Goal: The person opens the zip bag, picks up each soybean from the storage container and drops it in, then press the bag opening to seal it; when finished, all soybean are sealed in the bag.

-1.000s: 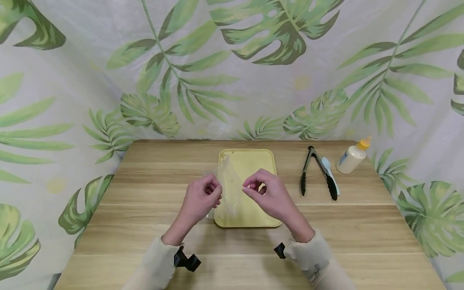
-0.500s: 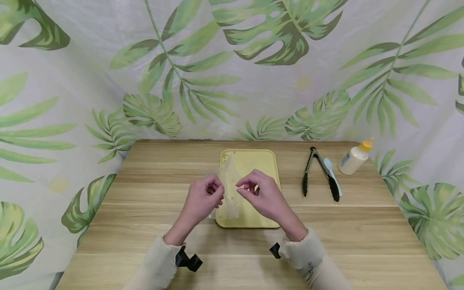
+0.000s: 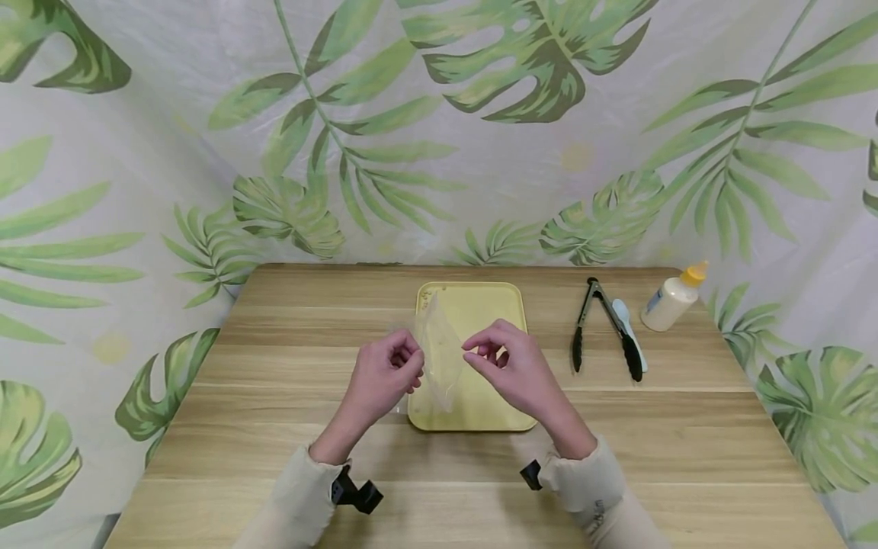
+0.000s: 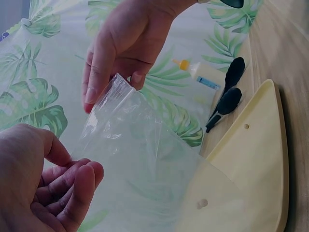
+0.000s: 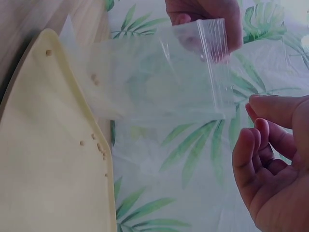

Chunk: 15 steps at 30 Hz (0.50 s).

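A clear zip-lock bag (image 3: 439, 354) hangs over the left side of the yellow tray (image 3: 490, 408). My left hand (image 3: 386, 372) pinches its edge between thumb and fingers, also plain in the left wrist view. My right hand (image 3: 514, 370) is held close to the bag's other end, fingers loosely bent. In the right wrist view, a small gap separates the right fingertips (image 5: 258, 99) from the bag's zip strip (image 5: 217, 72). Small brown bits (image 5: 100, 149) lie along the tray's edge; others show through the bag film.
To the right of the tray lie spread tongs (image 3: 624, 347) with black tips and a pale blue spoon (image 3: 620, 311). A white bottle (image 3: 667, 303) with an orange nozzle stands at the back right of the wooden table (image 3: 295, 358). A leaf-patterned sheet hangs behind.
My right hand moved left toward the bag, then back right away from it. My left hand keeps its pinch in about the same place, and the bag shifts only slightly.
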Motion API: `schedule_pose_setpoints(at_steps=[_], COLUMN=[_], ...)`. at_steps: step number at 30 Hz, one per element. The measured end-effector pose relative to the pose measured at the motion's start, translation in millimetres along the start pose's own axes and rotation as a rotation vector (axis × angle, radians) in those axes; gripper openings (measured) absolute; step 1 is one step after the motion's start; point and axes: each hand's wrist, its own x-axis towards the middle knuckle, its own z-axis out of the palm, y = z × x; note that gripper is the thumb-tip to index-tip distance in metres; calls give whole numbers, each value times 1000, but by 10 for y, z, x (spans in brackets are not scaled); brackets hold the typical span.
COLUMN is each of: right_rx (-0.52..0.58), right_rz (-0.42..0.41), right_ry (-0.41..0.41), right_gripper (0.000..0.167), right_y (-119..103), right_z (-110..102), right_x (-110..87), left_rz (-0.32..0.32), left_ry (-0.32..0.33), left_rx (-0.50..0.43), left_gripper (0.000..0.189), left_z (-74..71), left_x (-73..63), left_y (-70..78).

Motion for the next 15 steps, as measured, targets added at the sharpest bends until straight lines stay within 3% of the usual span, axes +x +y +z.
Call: schedule_pose_setpoints(at_steps=[6,15], right_rx=[-15,-45], right_rz=[58,150], right_ry=[17,45], right_gripper=[10,11], right_y=[164,630], right_z=[-161,-284], right_x=[-74,-240], left_rz=[-1,1], left_ry=[0,4], left_rx=[-6,-8], left_gripper=[18,17], left_z=[-5,-21], left_x=[-8,-12], left_y=[14,35])
